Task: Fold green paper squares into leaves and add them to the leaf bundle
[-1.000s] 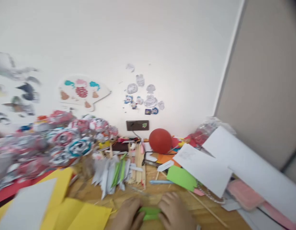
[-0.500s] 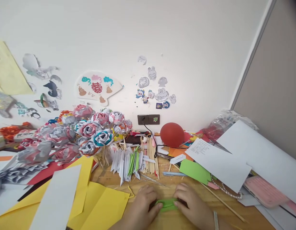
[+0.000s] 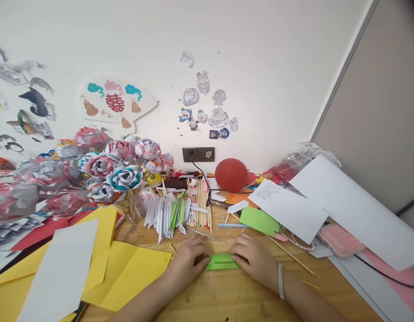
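Note:
A small folded green paper strip (image 3: pixel 222 262) lies flat on the wooden table (image 3: pixel 227 299). My left hand (image 3: pixel 188 260) presses its left end with curled fingers. My right hand (image 3: pixel 252 257) pinches its right end; a thin bracelet sits on that wrist. Just beyond the hands lies a row of folded white and green paper pieces (image 3: pixel 166 213) and a bundle of wooden sticks (image 3: pixel 200 205).
Yellow sheets (image 3: pixel 126 277) and a white sheet (image 3: pixel 59 273) lie at left under a bunch of paper roses (image 3: pixel 103 170). A red ball (image 3: pixel 231 174), a green paper piece (image 3: pixel 259 220), white sheets (image 3: pixel 290 208) and a pink case (image 3: pixel 339 239) lie at right. Wall behind.
The view has steadied and dropped, so both hands and forearms show more fully. The hands stay on the green paper, which looks flatter and longer.

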The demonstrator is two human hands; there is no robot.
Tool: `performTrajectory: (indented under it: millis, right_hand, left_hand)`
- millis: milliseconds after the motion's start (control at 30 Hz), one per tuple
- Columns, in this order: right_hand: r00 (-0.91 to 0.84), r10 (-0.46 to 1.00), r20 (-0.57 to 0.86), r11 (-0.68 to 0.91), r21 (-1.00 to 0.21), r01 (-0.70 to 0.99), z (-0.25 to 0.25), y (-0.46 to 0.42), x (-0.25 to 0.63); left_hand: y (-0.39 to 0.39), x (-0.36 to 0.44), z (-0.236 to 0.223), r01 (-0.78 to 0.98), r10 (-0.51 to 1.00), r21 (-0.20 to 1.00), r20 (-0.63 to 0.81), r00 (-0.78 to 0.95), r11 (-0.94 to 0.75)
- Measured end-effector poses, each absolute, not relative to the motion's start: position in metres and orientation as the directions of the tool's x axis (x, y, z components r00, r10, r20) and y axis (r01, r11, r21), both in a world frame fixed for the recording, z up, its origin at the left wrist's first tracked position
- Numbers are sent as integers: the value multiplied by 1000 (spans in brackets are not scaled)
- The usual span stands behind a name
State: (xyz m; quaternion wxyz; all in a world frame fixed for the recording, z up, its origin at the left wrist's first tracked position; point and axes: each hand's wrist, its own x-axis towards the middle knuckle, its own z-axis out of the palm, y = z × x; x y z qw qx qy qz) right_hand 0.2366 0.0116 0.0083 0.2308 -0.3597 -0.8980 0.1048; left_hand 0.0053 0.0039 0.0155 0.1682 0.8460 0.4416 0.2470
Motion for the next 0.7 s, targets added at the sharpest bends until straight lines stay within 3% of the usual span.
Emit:
performTrajectory:
  millis: [133, 533, 700]
  right_hand:
    - [-687, 636, 351, 769, -216, 602, 13, 14, 237]
    - [-760, 480, 437, 837, 29, 546, 13, 11, 242]
    - [-778, 468, 419, 842, 56, 536, 15, 9, 243]
  left_hand:
    - [3, 5, 16, 645, 806, 486, 293, 515, -589]
    - [1, 5, 19, 598, 728, 417, 356, 585, -684]
    - [1, 2, 23, 588, 713, 406, 343, 612, -699]
